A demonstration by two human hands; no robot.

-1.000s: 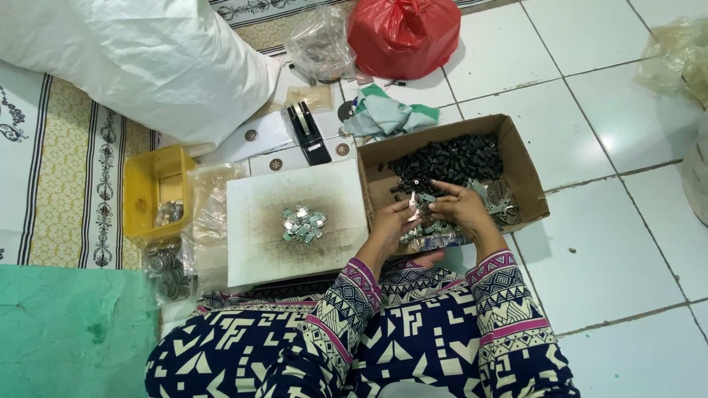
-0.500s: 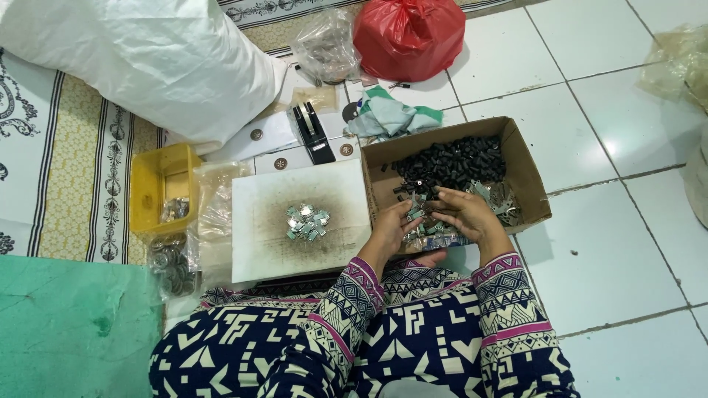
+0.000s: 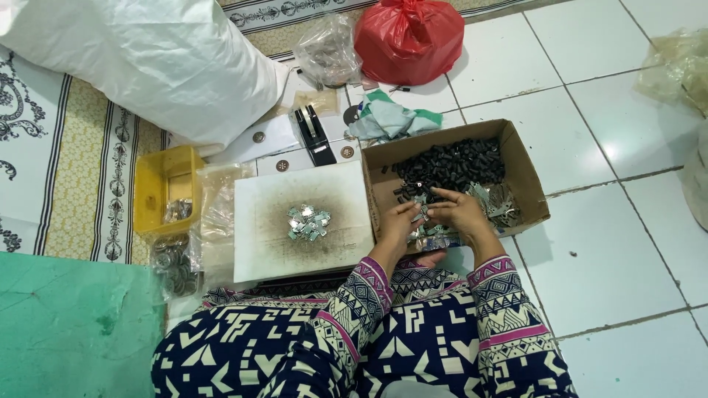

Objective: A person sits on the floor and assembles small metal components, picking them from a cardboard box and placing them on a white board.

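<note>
My left hand (image 3: 398,223) and right hand (image 3: 459,214) pinch small metal clips (image 3: 425,215) over the brown cardboard box (image 3: 525,173); a small finished pile (image 3: 308,222) sits mid white board (image 3: 258,250), many black plastic caps (image 3: 453,163) remain.

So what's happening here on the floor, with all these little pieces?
A person sits on the tiled floor with both hands in a cardboard box. The left hand and right hand work together at small metal pieces, next to a heap of small black parts. A little pile of shiny pieces lies on a white board beside the box.

Glossy white floor tiles (image 3: 619,110), patterned rug (image 3: 74,169)
</note>
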